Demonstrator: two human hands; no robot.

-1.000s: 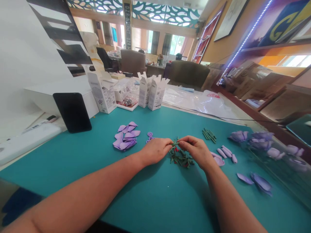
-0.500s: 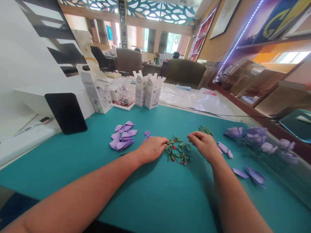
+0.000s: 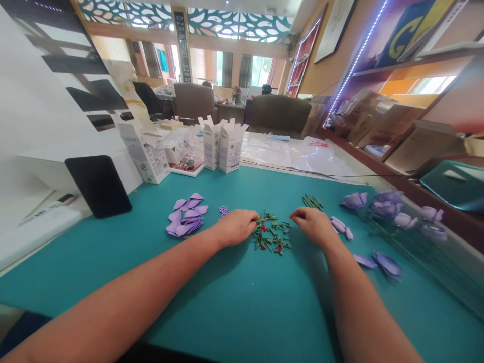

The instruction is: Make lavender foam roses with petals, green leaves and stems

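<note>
A small pile of green leaf and stem pieces with red bits (image 3: 273,233) lies on the teal mat between my two hands. At the pile's left edge, my left hand (image 3: 237,228) is closed, with a green piece showing at its fingertips. My right hand (image 3: 310,224) hovers just right of the pile, thumb and fingers pinched together; whatever may be between them is too small to make out. Purple wheel-shaped pieces (image 3: 223,209) lie beside my left hand, partly covered by it. Near my right hand are green stem sticks (image 3: 312,201) and purple bud-like pieces (image 3: 342,227).
Purple petals (image 3: 186,217) are heaped on the left of the mat, near a black tablet-like panel (image 3: 99,186). White open boxes (image 3: 231,148) stand at the back. To the right lie purple flowers on stems (image 3: 387,204) and loose curved petals (image 3: 387,266).
The view has swung slightly, so the tabletop things appear shifted left. My right hand has drawn a little closer to the pile; my left hand stays at its edge.
</note>
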